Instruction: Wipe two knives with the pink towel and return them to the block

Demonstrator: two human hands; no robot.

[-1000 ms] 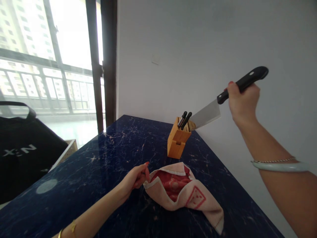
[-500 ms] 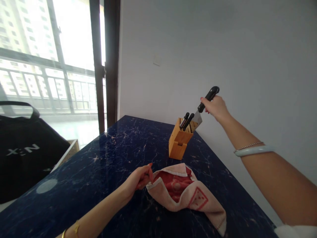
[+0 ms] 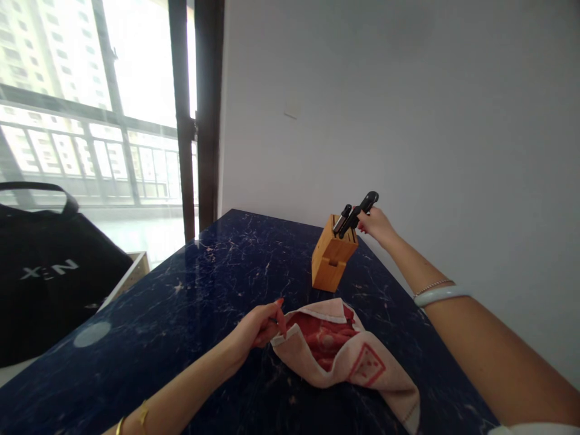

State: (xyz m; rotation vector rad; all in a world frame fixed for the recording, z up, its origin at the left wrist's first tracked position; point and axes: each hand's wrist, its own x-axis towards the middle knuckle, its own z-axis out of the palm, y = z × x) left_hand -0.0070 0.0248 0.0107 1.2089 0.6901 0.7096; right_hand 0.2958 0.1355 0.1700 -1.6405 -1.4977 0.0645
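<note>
My right hand is closed around the black handle of a kitchen knife. Its blade is down in the wooden knife block, hidden by the block and my fingers. Two other black-handled tools stand in the slots beside it. On the table in front of the block lies a crumpled pink and red towel. My left hand is at the towel's left corner with its fingers curled in, pinching the edge.
The dark blue marbled table runs along a grey wall. A black bag sits off the left side, next to a pale wooden edge. Beyond it is a glass window.
My right hand has moved down and left with the knife, and the blade that showed above the block has sunk into its slot. My left hand and the towel stay about the same.
</note>
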